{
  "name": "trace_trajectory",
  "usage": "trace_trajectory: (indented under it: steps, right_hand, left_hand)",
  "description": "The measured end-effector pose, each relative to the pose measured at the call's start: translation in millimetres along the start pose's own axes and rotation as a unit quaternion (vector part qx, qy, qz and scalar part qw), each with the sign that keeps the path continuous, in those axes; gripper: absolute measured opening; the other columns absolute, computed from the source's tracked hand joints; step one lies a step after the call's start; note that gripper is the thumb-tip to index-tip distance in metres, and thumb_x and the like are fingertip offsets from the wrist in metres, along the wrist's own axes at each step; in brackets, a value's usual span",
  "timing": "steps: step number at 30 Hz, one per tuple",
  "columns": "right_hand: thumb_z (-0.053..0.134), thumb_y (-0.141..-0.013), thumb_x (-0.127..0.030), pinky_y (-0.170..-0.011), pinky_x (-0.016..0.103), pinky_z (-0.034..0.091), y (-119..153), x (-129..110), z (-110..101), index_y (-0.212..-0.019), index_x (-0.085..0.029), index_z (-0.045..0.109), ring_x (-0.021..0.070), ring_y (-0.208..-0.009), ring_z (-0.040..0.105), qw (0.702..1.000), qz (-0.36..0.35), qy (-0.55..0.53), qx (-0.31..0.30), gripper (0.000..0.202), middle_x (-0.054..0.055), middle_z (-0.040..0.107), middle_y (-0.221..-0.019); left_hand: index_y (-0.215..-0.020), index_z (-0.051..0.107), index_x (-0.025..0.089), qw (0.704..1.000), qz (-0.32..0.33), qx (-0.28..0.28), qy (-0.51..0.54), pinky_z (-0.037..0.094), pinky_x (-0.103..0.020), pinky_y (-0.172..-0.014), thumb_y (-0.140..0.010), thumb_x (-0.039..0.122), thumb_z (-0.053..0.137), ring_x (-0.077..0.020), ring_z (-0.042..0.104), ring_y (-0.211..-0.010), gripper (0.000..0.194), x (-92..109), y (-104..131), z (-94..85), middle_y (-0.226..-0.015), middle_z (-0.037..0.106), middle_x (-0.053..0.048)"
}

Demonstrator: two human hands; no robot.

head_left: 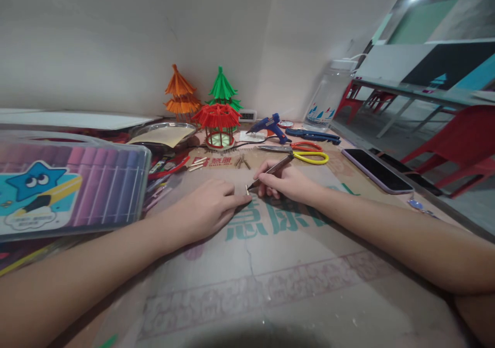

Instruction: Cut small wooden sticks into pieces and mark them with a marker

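Observation:
Near the middle of the covered tabletop, my right hand [280,179] is closed around a dark marker pen [275,168]. The pen is slanted, its tip down against or very near a short pale stick [247,188]. From the left, my left hand [211,206] holds the lower end of that stick under its outstretched index finger, the other fingers curled in. Behind my hands lie several pale short sticks [198,163] and several brown short sticks [243,160]. A small red-roofed pavilion model [217,123] stands farther back.
Orange [180,91] and green [222,86] pagoda models stand by the wall. A blue glue gun [270,128], scissors [309,154], a phone [377,170] and a water bottle [325,98] lie or stand to the right. A marker case [108,185] fills the left side.

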State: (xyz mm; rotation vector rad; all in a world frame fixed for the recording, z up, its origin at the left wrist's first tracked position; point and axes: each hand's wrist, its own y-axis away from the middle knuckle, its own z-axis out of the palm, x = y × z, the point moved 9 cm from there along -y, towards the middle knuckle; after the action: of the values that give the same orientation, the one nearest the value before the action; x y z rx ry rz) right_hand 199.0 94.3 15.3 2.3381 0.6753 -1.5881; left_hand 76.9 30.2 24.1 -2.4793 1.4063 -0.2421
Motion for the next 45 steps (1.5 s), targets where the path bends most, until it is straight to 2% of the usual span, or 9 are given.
trace_trajectory:
  steps: [5,12,18,29,36,45]
  right_hand:
    - [0.059,-0.087,-0.032,-0.043,0.019,0.04,1.3,-2.0,3.8,-0.086,-0.018,0.056,0.0066,-0.044,0.048,1.0,-0.002,0.0,-0.022,0.015,-0.001,0.067,-0.061]
    - [0.057,-0.09,-0.034,-0.039,0.019,0.039,0.5,-1.2,-2.3,-0.09,-0.019,0.053,0.0073,-0.043,0.048,1.0,-0.007,0.006,0.021,0.016,-0.002,0.066,-0.065]
    - [0.055,-0.092,-0.034,-0.038,0.019,0.038,0.9,-1.4,-4.0,-0.094,-0.019,0.053,0.0068,-0.042,0.047,1.0,-0.004,0.014,0.028,0.015,-0.002,0.066,-0.067]
    - [0.062,-0.085,-0.032,-0.043,0.019,0.039,2.3,-2.0,2.0,-0.085,-0.018,0.056,0.0072,-0.044,0.048,1.0,0.001,0.0,-0.014,0.015,-0.001,0.066,-0.06]
    - [0.057,-0.09,-0.034,-0.038,0.019,0.039,0.0,-2.0,-2.3,-0.088,-0.019,0.053,0.007,-0.042,0.047,1.0,-0.003,-0.003,0.026,0.015,-0.002,0.064,-0.062]
    - [0.055,-0.092,-0.033,-0.038,0.019,0.038,0.5,-1.3,-3.8,-0.092,-0.019,0.053,0.0065,-0.041,0.047,0.999,-0.001,0.01,0.032,0.014,-0.003,0.064,-0.065]
  left_hand:
    - [-0.126,0.068,0.024,1.0,-0.007,-0.011,-0.001,0.044,-0.034,-0.072,-0.102,0.022,0.038,-0.0216,0.056,-0.079,0.039,-0.3,-0.6,0.3,-0.079,0.059,-0.006]
    - [-0.125,0.069,0.024,1.0,-0.008,-0.012,0.0,0.044,-0.034,-0.073,-0.1,0.021,0.042,-0.0216,0.056,-0.081,0.037,-0.8,-0.4,0.9,-0.082,0.06,-0.006]
    - [-0.126,0.068,0.024,1.0,-0.004,-0.012,0.0,0.044,-0.034,-0.074,-0.1,0.02,0.042,-0.0219,0.055,-0.081,0.037,-0.7,-0.4,2.0,-0.082,0.06,-0.006]
    - [-0.129,0.067,0.024,1.0,-0.002,-0.019,-0.01,0.044,-0.034,-0.072,-0.101,0.021,0.039,-0.0217,0.054,-0.078,0.04,0.2,-1.9,1.8,-0.078,0.058,-0.006]
    - [-0.125,0.069,0.023,1.0,-0.003,-0.006,0.007,0.046,-0.034,-0.073,-0.102,0.023,0.038,-0.0216,0.055,-0.079,0.039,0.4,-1.8,-0.5,-0.08,0.06,-0.007]
    - [-0.128,0.068,0.025,1.0,-0.007,-0.015,-0.004,0.045,-0.034,-0.074,-0.102,0.023,0.039,-0.0216,0.055,-0.079,0.038,0.0,-2.2,1.5,-0.08,0.059,-0.006]
